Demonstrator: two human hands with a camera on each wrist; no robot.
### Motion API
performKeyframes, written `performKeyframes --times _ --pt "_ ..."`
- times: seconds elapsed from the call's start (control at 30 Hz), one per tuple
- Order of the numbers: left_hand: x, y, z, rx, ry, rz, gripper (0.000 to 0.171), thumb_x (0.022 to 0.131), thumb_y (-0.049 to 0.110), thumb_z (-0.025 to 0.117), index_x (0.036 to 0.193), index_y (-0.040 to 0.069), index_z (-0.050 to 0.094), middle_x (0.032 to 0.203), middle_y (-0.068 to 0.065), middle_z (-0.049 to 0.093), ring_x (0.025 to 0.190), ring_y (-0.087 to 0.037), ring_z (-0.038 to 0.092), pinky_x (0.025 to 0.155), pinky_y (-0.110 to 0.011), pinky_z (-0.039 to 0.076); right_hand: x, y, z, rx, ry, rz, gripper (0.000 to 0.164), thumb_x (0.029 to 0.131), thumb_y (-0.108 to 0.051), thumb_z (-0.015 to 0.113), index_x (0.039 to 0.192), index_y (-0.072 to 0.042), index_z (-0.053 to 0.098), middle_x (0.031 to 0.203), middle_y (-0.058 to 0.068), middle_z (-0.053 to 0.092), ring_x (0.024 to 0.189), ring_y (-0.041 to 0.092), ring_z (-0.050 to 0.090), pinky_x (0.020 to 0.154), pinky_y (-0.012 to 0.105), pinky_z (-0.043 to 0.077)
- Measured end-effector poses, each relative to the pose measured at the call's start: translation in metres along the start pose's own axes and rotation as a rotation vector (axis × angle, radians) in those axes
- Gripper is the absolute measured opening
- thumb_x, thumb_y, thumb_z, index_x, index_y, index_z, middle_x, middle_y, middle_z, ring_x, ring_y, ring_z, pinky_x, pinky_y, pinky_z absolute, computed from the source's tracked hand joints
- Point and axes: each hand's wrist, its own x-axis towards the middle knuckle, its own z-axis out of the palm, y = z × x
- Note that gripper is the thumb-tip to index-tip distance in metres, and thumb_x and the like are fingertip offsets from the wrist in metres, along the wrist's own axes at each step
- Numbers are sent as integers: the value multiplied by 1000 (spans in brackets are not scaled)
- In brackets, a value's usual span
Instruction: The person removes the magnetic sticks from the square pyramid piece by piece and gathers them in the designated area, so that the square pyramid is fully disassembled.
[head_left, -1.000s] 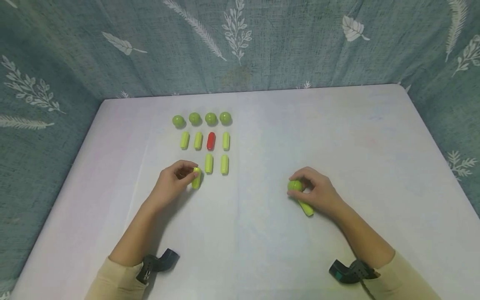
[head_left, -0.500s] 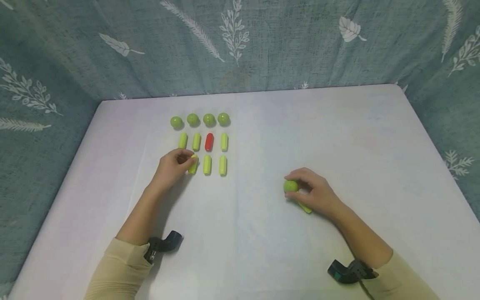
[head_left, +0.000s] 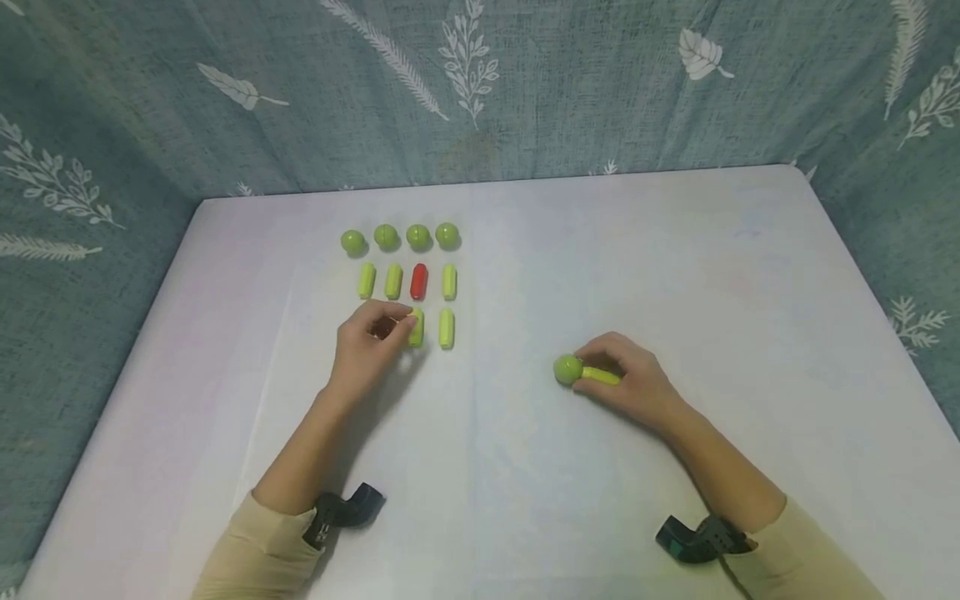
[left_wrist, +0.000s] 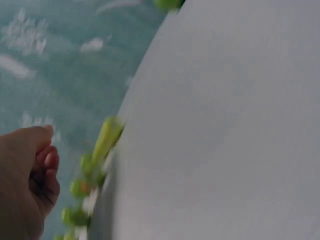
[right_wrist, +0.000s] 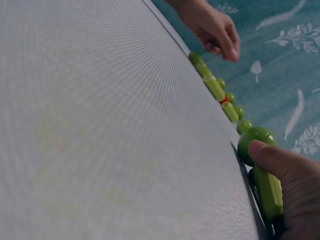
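My left hand (head_left: 363, 346) is raised over the third row of small pieces, its fingers loosely curled with nothing between them. In the head view its fingertips overlap a yellow-green stick (head_left: 417, 333). The right wrist view shows this left hand (right_wrist: 215, 32) above the row. At the right, my right hand (head_left: 637, 379) holds a glossy green ball (head_left: 567, 369) between thumb and fingers. A yellow-green ribbed stick (right_wrist: 268, 192) lies end-on against the ball, under the palm. The thumb (right_wrist: 270, 157) presses the ball's side.
Several green balls (head_left: 386, 237) form a back row at the left. In front lie yellow-green sticks (head_left: 448, 282) and one red stick (head_left: 418, 282); another stick (head_left: 446, 328) lies nearer. A leaf-patterned curtain (head_left: 570, 92) hangs behind the white table (head_left: 697, 275).
My left hand set a yellow-green stick down at the third row's left, let go and moved right. My right hand turned its stick level and shifted the ball slightly left.
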Motion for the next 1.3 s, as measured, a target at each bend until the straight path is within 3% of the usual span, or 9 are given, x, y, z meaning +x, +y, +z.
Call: performKeyframes --times 0.07,0.17,0.37,0.5,0.6,0.77,1.0,1.3 --pt "-2 11 14 -27 -55 64 14 83 3 71 96 1 68 87 -10 64 69 -7 51 63 -14 42 -1 5 1 15 -10 5 40 61 9 82 97 0 66 92 10 66 85 21 61 80 14 45" --pt "-4 30 37 -52 -191 106 19 82 4 72 99 1 67 89 -8 64 74 -11 55 66 -20 47 -4 11 2 37 -37 15 37 65 7 80 98 -3 67 94 8 68 88 17 62 81 13 45" --pt "-9 57 83 -21 -488 103 42 79 19 77 115 4 61 104 -7 62 94 -16 59 79 -26 51 -4 13 3 7 -50 -22 36 66 5 81 99 -3 70 94 7 69 88 17 62 82 11 44" --pt "-12 64 103 37 -599 111 49 77 27 79 119 8 60 108 -2 61 97 -12 57 83 -24 49 -4 12 4 -3 -45 -90 39 61 6 82 97 -2 70 92 9 69 85 20 62 81 10 44" --pt "-15 66 109 59 -621 110 44 78 28 79 114 10 63 106 1 62 95 -9 56 84 -23 47 -4 13 4 -8 -36 -118 40 59 6 83 96 -2 70 91 10 68 84 21 62 81 11 44" --pt "-16 65 112 58 -602 106 35 79 26 77 109 11 65 103 2 63 95 -9 56 85 -24 47 -5 15 3 -17 -38 -103 39 59 5 83 95 -4 69 90 9 68 83 18 61 78 12 44" --pt "-16 65 116 99 -618 125 45 79 32 76 116 12 62 107 3 62 93 -7 55 83 -22 47 -7 18 1 -32 -50 -73 33 62 4 82 91 -6 69 89 6 67 85 14 59 78 12 44" --pt "-16 66 112 128 -623 92 36 82 30 74 112 13 63 102 4 61 92 -7 54 84 -23 47 -4 18 3 -48 -31 -116 36 59 4 83 91 -5 69 90 8 66 86 19 59 82 11 42"
